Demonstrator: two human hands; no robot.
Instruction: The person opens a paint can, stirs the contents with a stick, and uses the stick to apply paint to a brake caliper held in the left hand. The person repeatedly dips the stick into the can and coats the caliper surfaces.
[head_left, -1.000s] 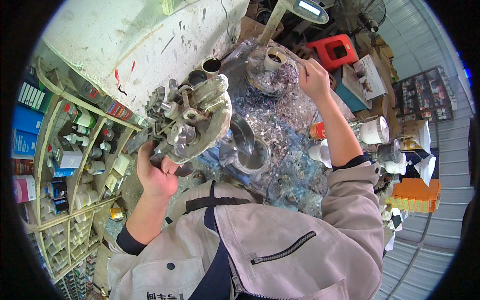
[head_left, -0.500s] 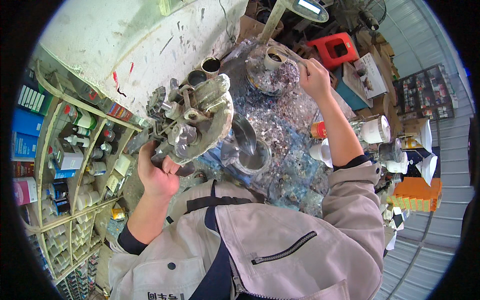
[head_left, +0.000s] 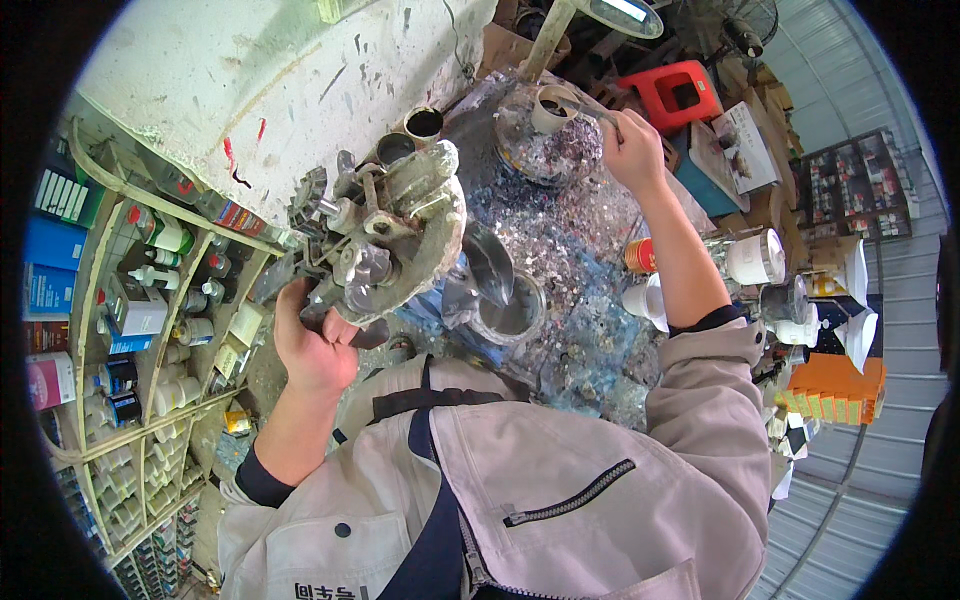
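Note:
My left hand is closed around the lower edge of a paint-crusted metal assembly with knobs, levers and a pale curved rim. At the far right of the bench, my right hand grips a thin flat stirring stick. The stick slants toward a small pale cup, and its far end meets the cup's mouth. Beneath the cup is a round, paint-caked scale platform. Beside the metal assembly, a dark curved metal piece hangs over an open can with grey inside.
Two cups of dark paint stand by the splattered white wall. The scale's display rises at the back, near a red plastic stool. Shelves of bottles line the left; white tubs sit right.
My right hand has shifted slightly, still holding the stick at the cup. The view has moved a little. My left hand keeps its grip on the metal assembly.

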